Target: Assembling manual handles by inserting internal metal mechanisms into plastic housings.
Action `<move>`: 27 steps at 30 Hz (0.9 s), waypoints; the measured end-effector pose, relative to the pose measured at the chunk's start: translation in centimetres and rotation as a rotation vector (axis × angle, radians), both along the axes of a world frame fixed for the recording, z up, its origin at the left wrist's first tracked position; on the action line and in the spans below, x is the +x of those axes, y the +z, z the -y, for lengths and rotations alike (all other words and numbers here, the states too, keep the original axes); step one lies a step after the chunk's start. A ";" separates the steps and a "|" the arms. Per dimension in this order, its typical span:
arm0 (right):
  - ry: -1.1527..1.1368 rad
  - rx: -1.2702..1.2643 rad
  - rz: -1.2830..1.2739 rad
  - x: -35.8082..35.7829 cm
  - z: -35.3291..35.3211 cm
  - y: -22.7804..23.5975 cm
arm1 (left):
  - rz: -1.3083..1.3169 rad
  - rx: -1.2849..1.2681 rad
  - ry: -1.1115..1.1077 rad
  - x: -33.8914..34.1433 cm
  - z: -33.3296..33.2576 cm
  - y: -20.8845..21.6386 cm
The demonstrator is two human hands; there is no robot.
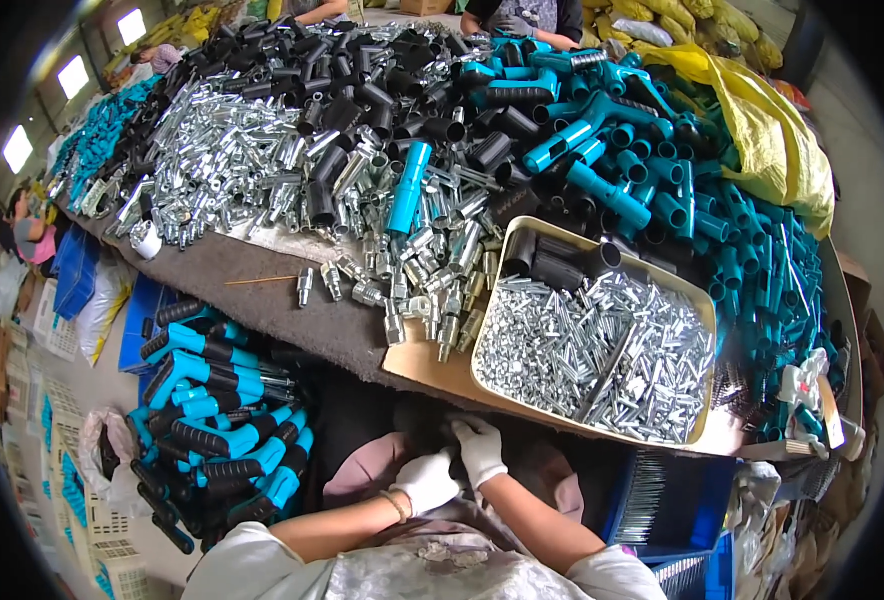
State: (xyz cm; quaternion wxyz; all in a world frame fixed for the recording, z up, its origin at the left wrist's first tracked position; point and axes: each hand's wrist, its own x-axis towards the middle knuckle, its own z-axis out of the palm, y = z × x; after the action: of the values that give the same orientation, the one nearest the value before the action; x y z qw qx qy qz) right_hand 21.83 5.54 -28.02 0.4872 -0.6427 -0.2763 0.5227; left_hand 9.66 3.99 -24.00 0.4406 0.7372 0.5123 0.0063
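Observation:
My white-gloved left hand (428, 484) and right hand (480, 450) are close together over my lap, just below the table's front edge. Their fingers are curled inward around something dark that I cannot make out against the shadow. Directly ahead of them stands a cream tray (710, 330) filled with small silver pins (562, 350), with a few black sleeves (552, 262) at its far side. Beyond the left side of the tray lie loose silver metal fittings (394, 322) and one upright-looking teal tube (409, 188).
Teal-and-black tool handles (227, 400) are stacked at my left. Heaped across the table are silver parts (212, 150), black sleeves (372, 95) and teal housings (652, 180). A blue bin (687, 510) of metal rods sits at lower right. Co-workers (527, 20) work across the table.

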 end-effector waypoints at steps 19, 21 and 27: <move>-0.114 -0.273 -0.564 8.8 4.2 -6.0 | 0.175 0.405 0.059 -13.1 -0.1 20.7; 0.014 -0.144 -0.484 8.1 4.0 -5.4 | 0.240 0.577 0.165 -17.0 0.9 24.7; 0.218 -0.254 -0.314 6.0 3.3 -4.8 | 0.134 0.649 0.454 -24.3 2.5 30.7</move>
State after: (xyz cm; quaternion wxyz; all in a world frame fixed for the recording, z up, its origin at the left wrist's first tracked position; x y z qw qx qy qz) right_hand 27.80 2.21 -32.80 0.3801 -0.5759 -0.1967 0.6965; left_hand -14.69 1.53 6.74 0.2047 0.7039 0.6039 0.3128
